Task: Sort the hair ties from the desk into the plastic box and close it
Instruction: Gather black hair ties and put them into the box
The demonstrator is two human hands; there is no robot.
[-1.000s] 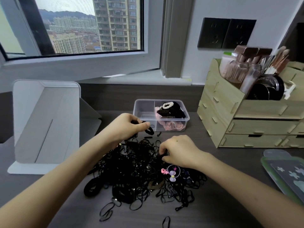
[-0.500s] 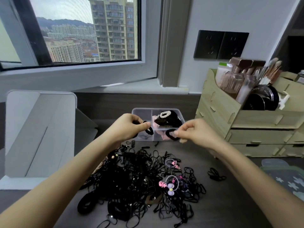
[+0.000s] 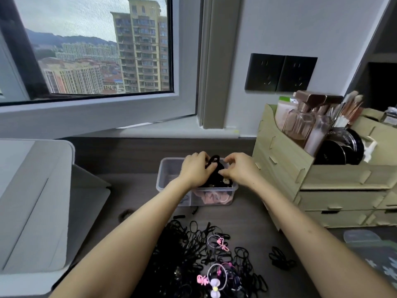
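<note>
pinching a black hair tie (image 3: 213, 159) in the left grip (image 3: 194, 171), fingers curled tight on it; nipping the same tie with the right grip (image 3: 240, 168), likewise closed on it. held just above the plastic box (image 3: 163, 177) at the back of the desk (image 3: 133, 196). pile of hair ties (image 3: 189, 250) on the desk in front of the box.

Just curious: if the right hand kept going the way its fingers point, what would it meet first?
Pointing leftward, the right hand would first meet the black hair tie, then likely the left hand; depth is unclear.
</note>
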